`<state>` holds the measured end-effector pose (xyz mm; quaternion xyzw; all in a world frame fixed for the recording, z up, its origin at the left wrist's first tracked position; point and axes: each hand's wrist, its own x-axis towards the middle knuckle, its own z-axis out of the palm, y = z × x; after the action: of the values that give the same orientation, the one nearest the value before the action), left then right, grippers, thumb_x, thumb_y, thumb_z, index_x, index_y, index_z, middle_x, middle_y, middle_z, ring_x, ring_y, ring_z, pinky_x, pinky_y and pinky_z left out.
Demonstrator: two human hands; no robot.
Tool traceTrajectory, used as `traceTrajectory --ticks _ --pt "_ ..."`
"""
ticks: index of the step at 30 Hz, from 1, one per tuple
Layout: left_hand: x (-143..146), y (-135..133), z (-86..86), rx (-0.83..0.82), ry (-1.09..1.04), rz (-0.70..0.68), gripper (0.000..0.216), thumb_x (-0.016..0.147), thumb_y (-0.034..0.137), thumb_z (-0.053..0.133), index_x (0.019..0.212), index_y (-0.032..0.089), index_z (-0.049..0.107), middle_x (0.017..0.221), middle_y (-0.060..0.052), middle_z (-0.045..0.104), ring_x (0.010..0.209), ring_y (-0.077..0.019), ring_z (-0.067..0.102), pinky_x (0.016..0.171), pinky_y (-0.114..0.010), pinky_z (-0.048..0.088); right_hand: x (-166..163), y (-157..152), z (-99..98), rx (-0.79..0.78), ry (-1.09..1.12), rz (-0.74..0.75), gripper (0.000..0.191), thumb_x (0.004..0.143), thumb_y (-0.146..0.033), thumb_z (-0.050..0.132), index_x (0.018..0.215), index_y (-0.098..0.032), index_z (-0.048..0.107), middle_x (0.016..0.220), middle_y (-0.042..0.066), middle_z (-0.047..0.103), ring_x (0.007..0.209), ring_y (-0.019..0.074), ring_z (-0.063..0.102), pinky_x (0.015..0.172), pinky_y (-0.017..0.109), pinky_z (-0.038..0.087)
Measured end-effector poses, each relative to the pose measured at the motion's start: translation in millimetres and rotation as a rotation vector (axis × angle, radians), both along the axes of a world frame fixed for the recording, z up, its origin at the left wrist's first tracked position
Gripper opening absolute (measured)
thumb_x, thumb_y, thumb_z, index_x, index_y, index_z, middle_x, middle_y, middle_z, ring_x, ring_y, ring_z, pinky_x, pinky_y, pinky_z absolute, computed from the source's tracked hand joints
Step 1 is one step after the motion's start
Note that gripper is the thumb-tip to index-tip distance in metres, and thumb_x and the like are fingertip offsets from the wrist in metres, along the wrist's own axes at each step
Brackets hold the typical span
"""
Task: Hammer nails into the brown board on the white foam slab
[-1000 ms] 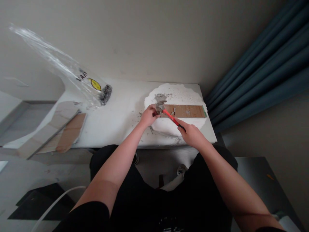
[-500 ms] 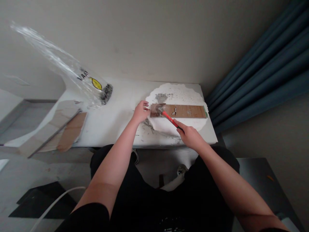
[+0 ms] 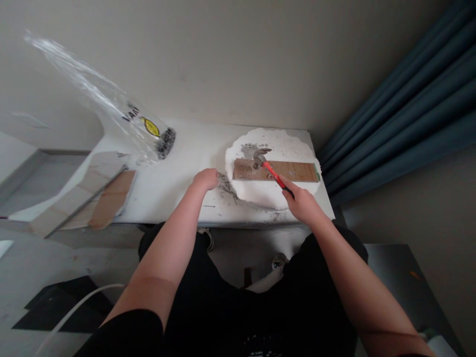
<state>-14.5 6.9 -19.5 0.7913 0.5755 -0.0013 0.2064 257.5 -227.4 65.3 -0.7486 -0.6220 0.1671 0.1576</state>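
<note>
My right hand (image 3: 303,202) grips a claw hammer (image 3: 273,172) by the end of its red and black handle. The hammer head is over the left half of a narrow wooden board (image 3: 297,171); whether it touches cannot be told. This board lies flat across a round white slab (image 3: 264,193) with a ragged edge. To the slab's left, my left hand (image 3: 207,179) is closed, its fingertips beside a small pile of thin, dark nails (image 3: 225,186). What the fingers hold, if anything, is hidden.
A clear plastic bag (image 3: 150,127) with dark contents stands on the white table (image 3: 178,193). Cardboard pieces (image 3: 111,201) hang over the table's front left edge. Grey debris (image 3: 249,148) is scattered on the slab. A blue curtain (image 3: 401,104) hangs at right.
My left hand has moved left and slightly down, away from the board's left end, and its fingers have closed. The hammer has shifted right and up.
</note>
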Motion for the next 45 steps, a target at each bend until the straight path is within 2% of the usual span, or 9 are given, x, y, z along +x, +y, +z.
traceTrajectory --ticks 3,7,15,19,27,29,32,36,45 --pt "-2.9 -1.8 -9.9 -0.032 0.019 -0.087 0.015 0.062 0.008 0.066 0.069 0.021 0.065 0.088 -0.012 0.074 0.090 -0.0319 0.070 0.081 -0.038 0.050 10.7 0.1 -2.6 -0.022 -0.011 -0.029 0.056 0.103 -0.030 0.045 0.159 -0.031 0.043 0.128 0.011 0.073 0.104 0.0318 0.072 0.090 0.041 0.053" --pt "7.1 -12.4 -27.7 -0.086 -0.031 -0.322 0.014 0.058 0.009 0.066 0.065 0.021 0.066 0.080 -0.009 0.073 0.082 -0.0282 0.070 0.079 -0.036 0.051 18.0 1.4 -8.3 -0.048 -0.029 -0.048 0.056 0.103 -0.031 0.044 0.159 -0.028 0.043 0.126 0.013 0.073 0.105 0.0325 0.072 0.091 0.042 0.053" --pt "12.6 -14.4 -47.9 -0.031 0.018 -0.227 0.007 0.065 0.014 0.070 0.071 0.017 0.069 0.083 -0.019 0.074 0.094 -0.0338 0.071 0.089 -0.042 0.053 20.7 2.6 -11.4 -0.033 0.005 -0.027 0.056 0.103 -0.030 0.046 0.159 -0.027 0.043 0.133 0.013 0.070 0.111 0.0324 0.070 0.094 0.043 0.052" --pt "10.2 -16.4 -43.9 -0.028 0.030 -0.218 0.006 0.066 0.013 0.070 0.071 0.015 0.069 0.088 -0.021 0.074 0.095 -0.0384 0.072 0.088 -0.047 0.053 22.2 3.2 -10.6 -0.033 0.001 -0.026 0.056 0.102 -0.030 0.046 0.158 -0.026 0.044 0.130 0.014 0.071 0.111 0.0324 0.070 0.093 0.042 0.053" --pt "5.9 -13.8 -19.7 0.057 0.092 -0.153 0.012 0.066 0.016 0.072 0.076 0.019 0.069 0.087 -0.016 0.075 0.092 -0.0361 0.071 0.081 -0.043 0.054 21.4 3.1 -9.3 -0.034 0.003 -0.024 0.057 0.102 -0.030 0.047 0.159 -0.027 0.044 0.126 0.012 0.073 0.107 0.0313 0.071 0.092 0.041 0.053" --pt "4.2 -10.0 -8.4 0.142 -0.002 -0.061 0.008 0.068 0.017 0.070 0.075 0.021 0.068 0.081 -0.012 0.074 0.084 -0.0311 0.070 0.076 -0.040 0.054 21.2 3.0 -9.6 -0.031 0.010 -0.027 0.057 0.101 -0.030 0.047 0.158 -0.028 0.044 0.126 0.012 0.073 0.106 0.0309 0.071 0.092 0.041 0.053" --pt "8.6 -10.3 9.3 0.216 -0.323 0.010 0.006 0.072 0.019 0.067 0.077 0.022 0.069 0.078 -0.006 0.074 0.075 -0.0221 0.067 0.073 -0.033 0.053 20.8 2.9 -9.3 -0.039 0.018 -0.035 0.058 0.101 -0.030 0.048 0.159 -0.028 0.043 0.126 0.012 0.074 0.105 0.0310 0.071 0.091 0.040 0.053" --pt "30.8 -24.6 22.6 0.090 -0.634 -0.149 0.013 0.079 0.025 0.068 0.088 0.018 0.075 0.084 -0.004 0.075 0.077 -0.0177 0.067 0.078 -0.030 0.054 19.5 2.6 -6.9 -0.052 0.025 -0.040 0.058 0.101 -0.030 0.048 0.159 -0.028 0.043 0.126 0.013 0.073 0.107 0.0321 0.071 0.091 0.041 0.053" --pt "61.8 -38.1 10.5 0.110 -0.668 -0.297 0.015 0.085 0.024 0.065 0.091 0.019 0.077 0.093 -0.006 0.073 0.083 -0.0182 0.066 0.084 -0.033 0.054 18.5 2.5 -5.0 -0.042 0.066 -0.037 0.057 0.101 -0.028 0.049 0.157 -0.026 0.046 0.128 0.012 0.073 0.112 0.0316 0.070 0.093 0.040 0.053"
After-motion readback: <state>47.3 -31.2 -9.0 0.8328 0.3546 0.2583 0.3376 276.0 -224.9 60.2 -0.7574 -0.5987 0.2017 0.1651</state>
